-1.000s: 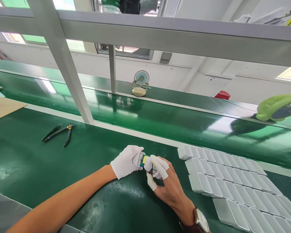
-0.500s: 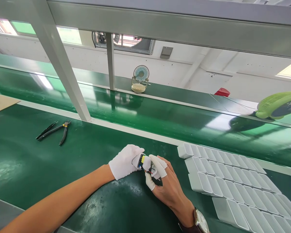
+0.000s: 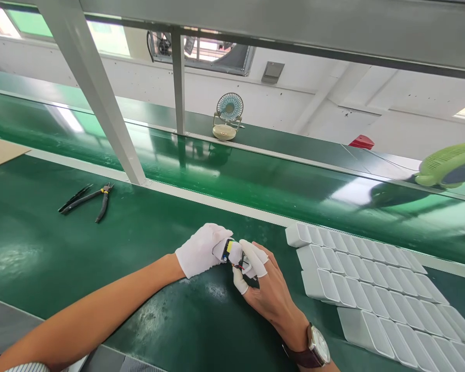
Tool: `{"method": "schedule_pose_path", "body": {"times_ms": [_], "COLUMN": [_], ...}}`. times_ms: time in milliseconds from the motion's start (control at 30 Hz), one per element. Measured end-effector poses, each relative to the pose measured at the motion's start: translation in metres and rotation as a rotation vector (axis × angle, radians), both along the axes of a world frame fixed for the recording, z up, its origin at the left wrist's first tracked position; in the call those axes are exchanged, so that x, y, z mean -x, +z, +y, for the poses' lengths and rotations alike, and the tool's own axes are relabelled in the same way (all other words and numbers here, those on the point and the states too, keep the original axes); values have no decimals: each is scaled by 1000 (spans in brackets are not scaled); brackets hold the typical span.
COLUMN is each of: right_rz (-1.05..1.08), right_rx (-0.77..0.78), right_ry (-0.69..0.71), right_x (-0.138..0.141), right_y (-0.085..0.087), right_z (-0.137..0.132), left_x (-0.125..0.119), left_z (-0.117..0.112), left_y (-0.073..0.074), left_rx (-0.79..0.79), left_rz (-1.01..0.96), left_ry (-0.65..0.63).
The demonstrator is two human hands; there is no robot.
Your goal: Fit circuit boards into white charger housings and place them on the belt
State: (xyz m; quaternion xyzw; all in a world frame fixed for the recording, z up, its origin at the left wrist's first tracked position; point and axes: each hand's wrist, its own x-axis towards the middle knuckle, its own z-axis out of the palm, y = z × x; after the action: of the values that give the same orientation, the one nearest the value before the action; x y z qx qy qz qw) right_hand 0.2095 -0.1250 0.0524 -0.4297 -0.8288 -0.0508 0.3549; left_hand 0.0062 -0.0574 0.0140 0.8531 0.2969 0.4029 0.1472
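Note:
My left hand [image 3: 200, 249], in a white glove, grips a small white casing with a circuit board [image 3: 228, 250] inside; yellow and blue parts and red wires show. My right hand [image 3: 265, 289], with white finger cots on thumb and fingers and a watch at the wrist, pinches the same piece from the right. Both hands rest low over the dark green bench mat [image 3: 62, 258]. How the board sits in the casing is hidden by the fingers.
Rows of white casings [image 3: 364, 279] lie in lines to the right of my hands. Black pliers and tweezers [image 3: 88, 197] lie at the left. A grey slanted post [image 3: 96, 103] stands behind them. A small desk fan [image 3: 228, 116] and a green fan [image 3: 449, 165] stand beyond the conveyor belt.
The hands stay together on the small piece. The view has tilted a little, so everything sits slightly higher in the picture.

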Motion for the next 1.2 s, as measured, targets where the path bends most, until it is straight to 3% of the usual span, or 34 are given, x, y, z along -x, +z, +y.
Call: {"method": "schedule_pose_path", "body": {"times_ms": [167, 333, 533, 667, 733, 867, 1200], "right_rz": [-1, 18, 210, 347, 336, 289, 87], "right_rx": [37, 81, 273, 270, 265, 292, 213], "right_ry": [5, 45, 41, -39, -3, 98, 127], "right_x": [1, 2, -7, -7, -5, -7, -3], "right_y": [-2, -3, -1, -4, -7, -13, -14], "right_z": [1, 1, -1, 4, 7, 8, 7], "left_x": [-3, -6, 1, 6, 7, 8, 7], "left_z": [3, 3, -5, -3, -2, -1, 2], "left_y": [2, 6, 8, 18, 25, 33, 37], "left_rx": [148, 268, 397, 573, 691, 883, 869], "left_rz": [35, 70, 95, 97, 99, 68, 62], "left_ry": [-20, -137, -85, -47, 12, 6, -4]}}
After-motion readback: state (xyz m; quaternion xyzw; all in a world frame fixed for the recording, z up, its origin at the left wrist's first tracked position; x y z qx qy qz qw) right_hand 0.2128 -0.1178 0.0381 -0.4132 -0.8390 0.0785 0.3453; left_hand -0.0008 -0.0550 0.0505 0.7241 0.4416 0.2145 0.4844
